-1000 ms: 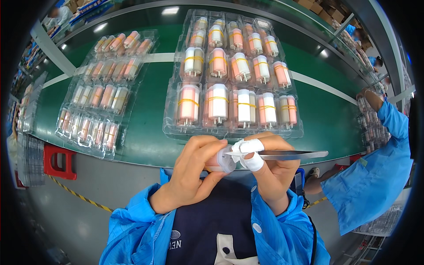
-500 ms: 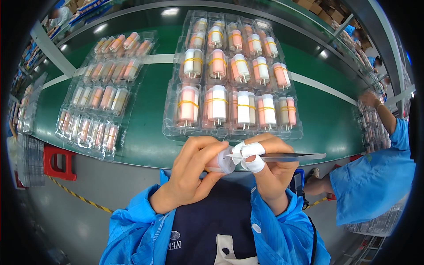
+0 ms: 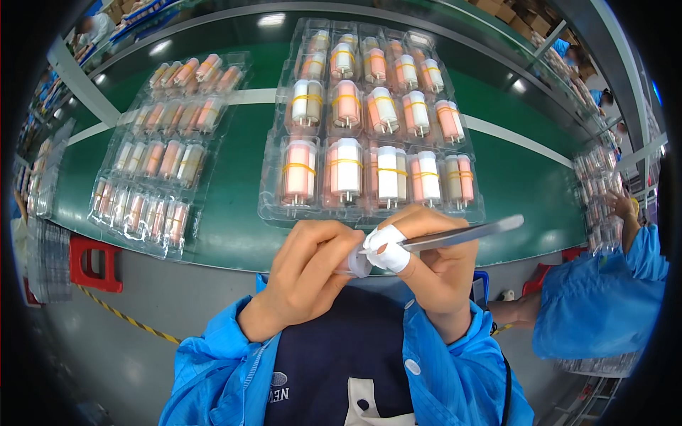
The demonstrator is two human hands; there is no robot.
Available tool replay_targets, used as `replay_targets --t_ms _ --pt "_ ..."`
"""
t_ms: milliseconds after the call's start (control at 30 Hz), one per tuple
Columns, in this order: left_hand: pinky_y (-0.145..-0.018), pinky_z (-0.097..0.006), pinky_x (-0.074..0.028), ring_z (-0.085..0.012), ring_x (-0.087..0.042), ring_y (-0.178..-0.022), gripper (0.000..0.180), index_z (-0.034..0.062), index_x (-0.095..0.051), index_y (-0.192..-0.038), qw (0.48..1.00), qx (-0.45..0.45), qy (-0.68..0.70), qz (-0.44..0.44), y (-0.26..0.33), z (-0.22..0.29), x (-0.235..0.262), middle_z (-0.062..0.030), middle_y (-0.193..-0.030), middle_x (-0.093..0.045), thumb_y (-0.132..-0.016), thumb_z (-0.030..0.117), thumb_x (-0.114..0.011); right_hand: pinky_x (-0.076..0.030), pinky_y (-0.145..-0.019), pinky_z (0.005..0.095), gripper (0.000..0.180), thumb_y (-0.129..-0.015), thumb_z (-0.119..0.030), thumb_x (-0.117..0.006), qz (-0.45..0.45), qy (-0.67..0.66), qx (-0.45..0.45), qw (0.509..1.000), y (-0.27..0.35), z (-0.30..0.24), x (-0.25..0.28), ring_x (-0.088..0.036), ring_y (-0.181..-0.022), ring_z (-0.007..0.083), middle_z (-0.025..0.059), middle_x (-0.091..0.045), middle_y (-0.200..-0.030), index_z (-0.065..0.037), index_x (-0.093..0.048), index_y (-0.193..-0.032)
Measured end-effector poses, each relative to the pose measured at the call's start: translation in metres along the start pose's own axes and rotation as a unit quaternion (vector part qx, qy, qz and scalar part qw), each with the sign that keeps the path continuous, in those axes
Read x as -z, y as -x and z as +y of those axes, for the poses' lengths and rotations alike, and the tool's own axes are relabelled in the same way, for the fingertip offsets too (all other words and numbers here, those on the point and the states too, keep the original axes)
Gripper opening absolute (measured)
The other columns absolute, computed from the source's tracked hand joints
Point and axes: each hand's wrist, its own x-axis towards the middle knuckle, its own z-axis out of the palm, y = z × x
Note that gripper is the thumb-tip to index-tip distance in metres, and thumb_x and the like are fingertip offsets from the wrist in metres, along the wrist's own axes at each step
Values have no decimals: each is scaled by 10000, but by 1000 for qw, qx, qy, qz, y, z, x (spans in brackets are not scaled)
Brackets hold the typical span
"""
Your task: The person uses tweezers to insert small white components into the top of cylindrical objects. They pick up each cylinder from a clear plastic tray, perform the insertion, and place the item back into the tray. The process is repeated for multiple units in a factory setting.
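Observation:
My left hand (image 3: 295, 277) is wrapped round a short cylinder with a translucent whitish end (image 3: 358, 263). Its end faces right, and my fingers cover most of its body. In my right hand (image 3: 442, 270) I grip metal tweezers (image 3: 465, 234), with white tape (image 3: 387, 250) round the thumb and a finger. The tips of the tweezers meet the cylinder's end; what exactly they touch is too small to tell. Just beyond my hands lies a clear plastic tray (image 3: 284, 211) holding rows of pink, white and grey cylinders with yellow bands and metal pins.
Further left on the green table (image 3: 234, 220) lies another clear tray (image 3: 174, 245) of similar cylinders. A red stool (image 3: 96, 264) stands on the floor at left. On the right, a co-worker in blue (image 3: 597, 305) reaches toward more trays (image 3: 604, 231).
The tweezers have tilted, their free end rising, and their tips now sit closer against the cylinder's end. My left fingers cover more of the cylinder. The co-worker's arm has come down.

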Motion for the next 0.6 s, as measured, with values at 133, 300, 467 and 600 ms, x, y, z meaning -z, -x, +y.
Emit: replay_targets --t_ms 133,300,467,600 --pt "-667 -360 -486 -292 -584 -822 522 -25 -581 -1097 997 -52 -50 -30 3 -6 0 -155 -971 -573 -595 -20 -722 -474 -567 256 55 -785 37 -608 -75 33 -60 995 -8 -9 9 -631 -686 146 122 -648 -779 28 -634 -833" --pt "-696 -358 -493 -304 -590 -864 510 -25 -574 -1117 998 -15 -40 -48 7 -7 1 -163 -993 -570 -633 16 -727 -517 -606 258 64 -800 46 -581 -77 25 -66 995 -10 2 9 -646 -732 129 121 -658 -805 45 -620 -850" --pt "-751 -336 -489 -305 -580 -913 509 -34 -534 -1181 987 102 125 -9 4 -1 7 -184 -1047 -558 -722 59 -734 -556 -739 282 131 -851 10 -603 62 -235 -94 965 5 16 -1 -665 -821 164 147 -666 -896 71 -588 -967" --pt "-781 -314 -479 -257 -572 -936 511 -52 -497 -1216 967 154 204 -4 9 0 8 -182 -1068 -549 -778 88 -719 -548 -776 291 176 -853 13 -618 71 -223 -83 969 10 13 -3 -660 -873 181 154 -661 -943 75 -569 -1010"
